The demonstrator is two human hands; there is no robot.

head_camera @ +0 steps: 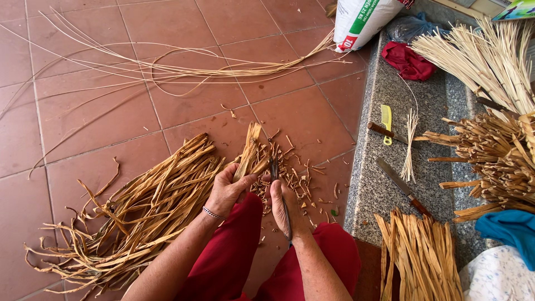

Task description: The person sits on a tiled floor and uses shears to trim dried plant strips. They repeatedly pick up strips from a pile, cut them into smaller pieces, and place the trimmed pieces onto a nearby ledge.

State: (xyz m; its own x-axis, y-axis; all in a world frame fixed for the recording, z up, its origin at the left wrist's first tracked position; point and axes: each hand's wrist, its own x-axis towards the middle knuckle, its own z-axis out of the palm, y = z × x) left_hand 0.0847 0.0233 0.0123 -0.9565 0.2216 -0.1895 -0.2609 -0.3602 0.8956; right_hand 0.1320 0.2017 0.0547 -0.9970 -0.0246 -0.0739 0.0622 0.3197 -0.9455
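The left hand [225, 187] closes its fingers around a short bundle of dry cane strips [249, 153]. The bundle stands almost upright, its long axis pointing away from the person and leaning a little to the right. The right hand [285, 206] is just beside it and grips a knife [275, 167] whose blade points up, touching the right side of the bundle; both hands are equally near to it. On the tiled floor [111, 111], left of the hands, lies a big heap of peeled strips [145, 212], and small chips [295, 173] lie to the right. Far away are long thin canes [167, 69]. On the stone step [373, 184] at right lie another knife [402, 187], a yellow comb [386, 124] and cut sticks [421, 253]. A white sack [365, 19] stands far right; its content I cannot see.
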